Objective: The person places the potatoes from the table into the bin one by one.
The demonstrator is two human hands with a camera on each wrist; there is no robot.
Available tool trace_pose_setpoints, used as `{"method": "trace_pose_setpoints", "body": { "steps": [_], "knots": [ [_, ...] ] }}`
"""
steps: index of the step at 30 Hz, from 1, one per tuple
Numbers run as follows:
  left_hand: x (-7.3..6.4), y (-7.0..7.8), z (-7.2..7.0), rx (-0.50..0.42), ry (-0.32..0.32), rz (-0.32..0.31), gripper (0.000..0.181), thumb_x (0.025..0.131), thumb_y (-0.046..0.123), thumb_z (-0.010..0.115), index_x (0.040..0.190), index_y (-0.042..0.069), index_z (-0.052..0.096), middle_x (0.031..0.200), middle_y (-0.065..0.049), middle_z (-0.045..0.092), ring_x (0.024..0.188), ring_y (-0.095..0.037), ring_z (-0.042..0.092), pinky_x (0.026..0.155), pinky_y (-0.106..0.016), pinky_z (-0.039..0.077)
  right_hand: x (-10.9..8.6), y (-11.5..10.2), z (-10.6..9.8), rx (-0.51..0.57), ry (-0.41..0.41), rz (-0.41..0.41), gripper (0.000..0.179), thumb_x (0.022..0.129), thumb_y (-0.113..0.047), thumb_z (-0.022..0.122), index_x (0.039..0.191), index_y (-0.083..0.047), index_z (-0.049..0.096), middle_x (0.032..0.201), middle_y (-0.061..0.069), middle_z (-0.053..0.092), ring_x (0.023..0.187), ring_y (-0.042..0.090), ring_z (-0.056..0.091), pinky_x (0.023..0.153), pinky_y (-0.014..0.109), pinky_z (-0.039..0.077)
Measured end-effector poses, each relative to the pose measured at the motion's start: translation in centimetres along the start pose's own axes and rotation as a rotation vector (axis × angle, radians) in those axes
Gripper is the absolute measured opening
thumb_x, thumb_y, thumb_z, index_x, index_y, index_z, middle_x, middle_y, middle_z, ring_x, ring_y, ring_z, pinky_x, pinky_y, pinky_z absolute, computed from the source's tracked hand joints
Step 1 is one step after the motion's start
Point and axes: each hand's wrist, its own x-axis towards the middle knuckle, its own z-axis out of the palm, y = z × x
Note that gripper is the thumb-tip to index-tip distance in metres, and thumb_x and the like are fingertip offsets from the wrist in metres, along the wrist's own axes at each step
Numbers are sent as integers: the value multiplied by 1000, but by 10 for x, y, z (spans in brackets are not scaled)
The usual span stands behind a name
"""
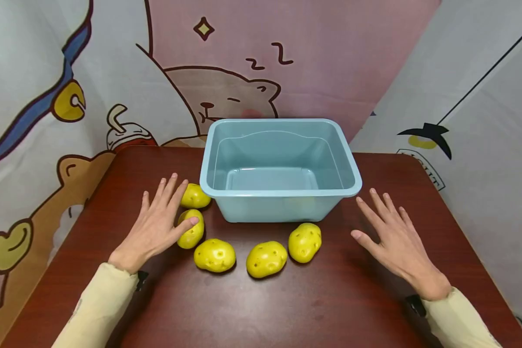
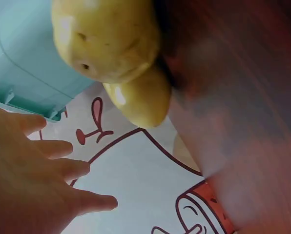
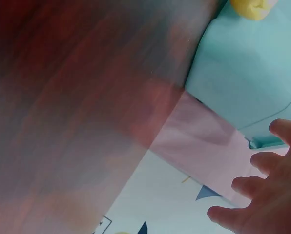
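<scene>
Several yellow potatoes lie in a loose arc before a light blue plastic basin (image 1: 293,208). At the left, one potato (image 1: 195,196) is beside the basin's corner, with a second potato (image 1: 193,231) just nearer. My left hand (image 1: 154,227) spreads its fingers palm down and overlaps both in the head view; the left wrist view shows two potatoes (image 2: 106,39) past those fingers. Another potato (image 1: 215,255) lies front left, and two more, a potato (image 1: 267,259) and a potato (image 1: 305,242), front right. My right hand (image 1: 396,239), fingers spread, holds nothing right of the basin.
The basin's inside floor (image 1: 271,179) shows bare. Everything stands on a dark red-brown table (image 1: 261,314). Behind it hangs a cartoon-printed cloth (image 1: 330,58), which also runs along the left and right sides.
</scene>
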Motion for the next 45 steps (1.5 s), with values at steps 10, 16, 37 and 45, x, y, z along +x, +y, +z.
{"method": "trace_pose_setpoints", "body": {
  "steps": [10,16,37,45],
  "knots": [
    [13,19,-8,-108,113,81,88,100,58,56,168,17,16,174,-7,6,158,-39,8,119,-72,9,-9,-12,-4,32,-16,-48,82,96,-52,65,165,-22,32,173,8,14,158,38,12,125,59,5],
    [24,29,-12,-152,132,112,88,100,59,55,168,21,14,174,-3,4,158,-37,7,121,-69,10,-10,-26,-6,102,-43,-76,80,97,-47,68,164,-24,32,173,7,16,156,40,16,124,61,13],
    [55,43,-15,-237,114,89,84,102,67,44,168,23,14,174,4,-2,160,-23,0,123,-65,9,1,-54,4,325,-137,-177,79,90,-40,79,160,-30,42,168,-6,30,150,30,35,108,67,37],
    [59,44,-11,-265,108,100,86,101,69,44,167,19,20,173,8,0,160,-22,3,123,-65,12,9,-58,10,418,-167,-216,74,90,-41,80,156,-29,49,163,-7,39,144,24,42,108,62,40]
  ]
}}
